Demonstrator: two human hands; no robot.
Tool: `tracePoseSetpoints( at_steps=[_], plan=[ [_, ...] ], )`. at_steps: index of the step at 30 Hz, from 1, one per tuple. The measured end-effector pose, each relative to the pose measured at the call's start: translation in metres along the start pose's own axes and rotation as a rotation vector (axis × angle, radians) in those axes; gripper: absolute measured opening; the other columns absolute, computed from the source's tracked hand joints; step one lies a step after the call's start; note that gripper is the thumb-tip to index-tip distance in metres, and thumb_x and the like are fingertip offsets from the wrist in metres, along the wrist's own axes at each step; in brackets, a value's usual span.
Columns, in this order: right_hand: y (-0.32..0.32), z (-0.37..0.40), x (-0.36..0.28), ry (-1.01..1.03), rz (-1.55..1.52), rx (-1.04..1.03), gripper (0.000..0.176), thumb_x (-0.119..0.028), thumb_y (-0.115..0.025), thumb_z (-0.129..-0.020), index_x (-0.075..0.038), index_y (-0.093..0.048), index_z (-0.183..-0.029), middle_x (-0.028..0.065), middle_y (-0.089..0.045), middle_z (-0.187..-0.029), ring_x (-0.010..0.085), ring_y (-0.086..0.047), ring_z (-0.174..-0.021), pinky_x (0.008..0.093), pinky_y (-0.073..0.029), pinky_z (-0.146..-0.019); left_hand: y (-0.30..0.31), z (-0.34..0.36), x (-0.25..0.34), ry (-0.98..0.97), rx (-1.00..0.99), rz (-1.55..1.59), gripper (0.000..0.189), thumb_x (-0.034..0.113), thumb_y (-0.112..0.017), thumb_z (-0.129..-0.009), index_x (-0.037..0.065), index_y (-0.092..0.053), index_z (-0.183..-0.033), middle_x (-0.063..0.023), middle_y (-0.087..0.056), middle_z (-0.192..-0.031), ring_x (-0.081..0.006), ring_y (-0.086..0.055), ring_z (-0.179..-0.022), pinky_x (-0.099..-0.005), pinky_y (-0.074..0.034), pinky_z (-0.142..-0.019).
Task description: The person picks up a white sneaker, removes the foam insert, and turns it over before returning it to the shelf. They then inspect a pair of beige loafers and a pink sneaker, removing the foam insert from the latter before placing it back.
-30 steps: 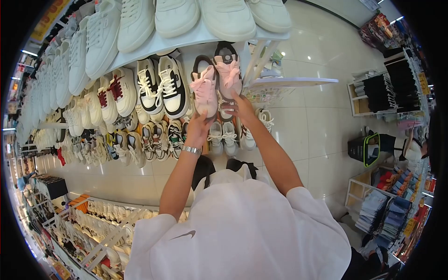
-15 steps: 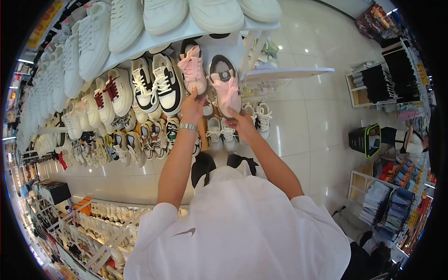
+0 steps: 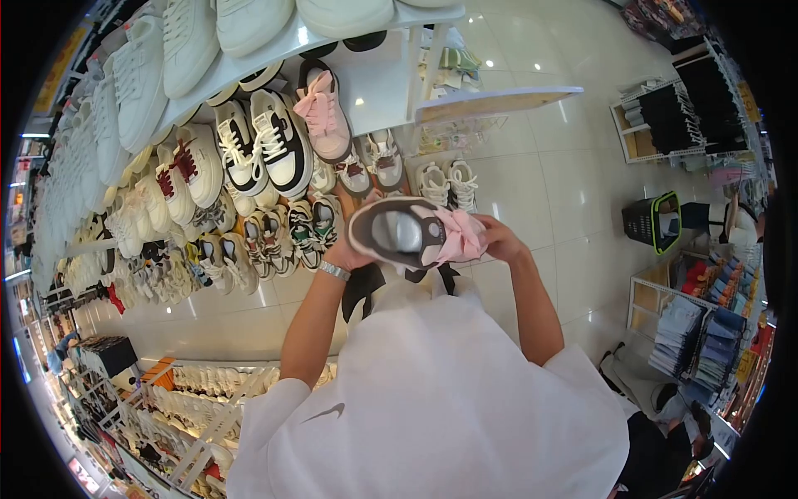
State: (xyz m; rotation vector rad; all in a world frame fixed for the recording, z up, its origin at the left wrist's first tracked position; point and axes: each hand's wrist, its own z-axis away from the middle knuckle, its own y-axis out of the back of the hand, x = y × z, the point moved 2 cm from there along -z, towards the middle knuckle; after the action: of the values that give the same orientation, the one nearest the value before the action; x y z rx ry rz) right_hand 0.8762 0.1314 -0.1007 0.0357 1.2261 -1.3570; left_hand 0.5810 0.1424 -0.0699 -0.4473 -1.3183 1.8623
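A pink sneaker (image 3: 420, 233) with a dark lining and a wide pink lace bow lies sideways between my hands, its opening facing up. My left hand (image 3: 347, 254) is closed at the heel end, partly hidden by the shoe. At the toe end, my right hand (image 3: 499, 239) grips with thumb and fingers. Its matching pink sneaker (image 3: 326, 121) stands on the shelf (image 3: 374, 87) beyond, beside black-and-white sneakers (image 3: 281, 141). Under the held shoe, my own dark shoes show in part.
White sneakers (image 3: 249, 21) line the upper shelf. Several pairs stand on lower levels, including cream sneakers with dark red laces (image 3: 195, 158). A pale shelf board (image 3: 499, 101) juts out to the right. Farther right are a black-and-green basket (image 3: 652, 224), clothing racks (image 3: 682, 341) and another person (image 3: 731, 224).
The pink sneaker in my right hand has come off the display toward my body and turned sideways. My left hand has left the other pink sneaker and now holds the heel end.
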Motion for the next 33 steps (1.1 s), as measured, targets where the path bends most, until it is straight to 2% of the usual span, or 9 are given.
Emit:
tracePoseSetpoints(
  at_steps=[2, 3, 7, 13, 17, 21, 24, 30, 33],
  plan=[
    [0.010, -0.011, -0.009, -0.037, 0.012, -0.052, 0.075, -0.023, -0.074, -0.069, 0.004, -0.050, -0.134, 0.0113, -0.060, -0.126, 0.0211, -0.056, -0.117, 0.0327, -0.041, -0.103, -0.017, 0.004, -0.017, 0.048, -0.155, 0.077, 0.057, 0.052, -0.046, -0.098, 0.006, -0.055, -0.131, -0.0090, -0.064, -0.122, -0.0256, -0.062, -0.111, -0.0424, -0.052, -0.093],
    [0.009, -0.017, -0.015, 0.030, 0.042, -0.049, 0.064, -0.025, -0.073, -0.076, 0.003, -0.053, -0.131, 0.0101, -0.061, -0.121, 0.0183, -0.060, -0.107, 0.0312, -0.047, -0.092, -0.010, -0.005, -0.020, 0.258, -0.189, 0.297, 0.056, 0.047, -0.047, -0.098, 0.005, -0.051, -0.135, -0.0120, -0.061, -0.129, -0.0259, -0.060, -0.115, -0.0411, -0.050, -0.098],
    [-0.024, -0.025, -0.058, 0.210, 0.434, 0.347, 0.035, -0.025, -0.062, -0.095, -0.001, -0.060, -0.120, 0.0019, -0.063, -0.089, 0.0083, -0.055, -0.069, 0.0242, -0.045, -0.061, 0.007, 0.013, -0.024, -0.108, 0.059, -0.102, 0.050, 0.035, -0.050, -0.098, 0.003, -0.050, -0.136, -0.0144, -0.059, -0.130, -0.0259, -0.060, -0.115, -0.0403, -0.049, -0.100],
    [-0.055, -0.011, -0.041, 0.569, 0.369, 0.706, 0.020, -0.017, -0.062, -0.095, -0.001, -0.065, -0.106, 0.0004, -0.063, -0.086, 0.0057, -0.052, -0.066, 0.0218, -0.042, -0.060, 0.026, 0.026, -0.023, -0.199, 0.080, -0.045, 0.045, 0.020, -0.054, -0.097, 0.000, -0.047, -0.136, -0.0144, -0.059, -0.130, -0.0246, -0.060, -0.115, -0.0396, -0.049, -0.100],
    [-0.098, 0.009, -0.028, 0.569, 0.377, 0.606, 0.013, -0.014, -0.071, -0.088, -0.003, -0.071, -0.093, -0.0019, -0.060, -0.074, 0.0050, -0.048, -0.061, 0.0213, -0.038, -0.055, 0.012, 0.029, -0.025, -0.317, 0.082, -0.050, 0.046, 0.019, -0.055, -0.097, 0.000, -0.045, -0.137, -0.0139, -0.059, -0.129, -0.0251, -0.060, -0.115, -0.0402, -0.047, -0.102],
    [-0.123, 0.013, -0.039, 0.514, 0.910, 0.630, 0.022, -0.020, -0.079, -0.079, -0.009, -0.075, -0.097, 0.0044, -0.066, -0.080, 0.0117, -0.056, -0.063, 0.0258, -0.045, -0.058, 0.004, 0.031, -0.028, -0.386, 0.063, -0.024, 0.047, 0.017, -0.053, -0.096, 0.000, -0.042, -0.139, -0.0150, -0.055, -0.134, -0.0266, -0.055, -0.122, -0.0429, -0.043, -0.106],
    [-0.131, 0.008, -0.038, 0.620, 0.963, 0.662, 0.022, -0.016, -0.080, -0.079, -0.003, -0.074, -0.096, 0.0036, -0.060, -0.071, 0.0078, -0.047, -0.057, 0.0243, -0.037, -0.051, -0.004, 0.031, -0.029, -0.400, 0.074, -0.027, 0.048, 0.017, -0.051, -0.096, 0.000, -0.041, -0.140, -0.0153, -0.053, -0.136, -0.0272, -0.052, -0.124, -0.0438, -0.040, -0.108],
    [-0.128, -0.004, -0.029, 0.660, 0.924, 0.604, 0.017, -0.013, -0.079, -0.079, -0.001, -0.073, -0.090, 0.0055, -0.062, -0.072, 0.0112, -0.049, -0.056, 0.0262, -0.039, -0.051, -0.009, 0.029, -0.030, -0.391, 0.034, 0.079, 0.047, 0.025, -0.047, -0.099, 0.000, -0.043, -0.139, -0.0147, -0.055, -0.135, -0.0276, -0.054, -0.122, -0.0437, -0.041, -0.107],
    [-0.125, -0.005, -0.029, 0.632, 1.063, 0.573, 0.017, -0.019, -0.075, -0.079, -0.007, -0.073, -0.091, 0.0075, -0.067, -0.082, 0.0253, -0.064, -0.071, 0.0321, -0.051, -0.065, -0.018, 0.026, -0.033, -0.399, 0.128, 0.100, 0.047, 0.029, -0.046, -0.100, 0.001, -0.045, -0.138, -0.0144, -0.056, -0.133, -0.0270, -0.057, -0.119, -0.0425, -0.044, -0.105]
  ],
)
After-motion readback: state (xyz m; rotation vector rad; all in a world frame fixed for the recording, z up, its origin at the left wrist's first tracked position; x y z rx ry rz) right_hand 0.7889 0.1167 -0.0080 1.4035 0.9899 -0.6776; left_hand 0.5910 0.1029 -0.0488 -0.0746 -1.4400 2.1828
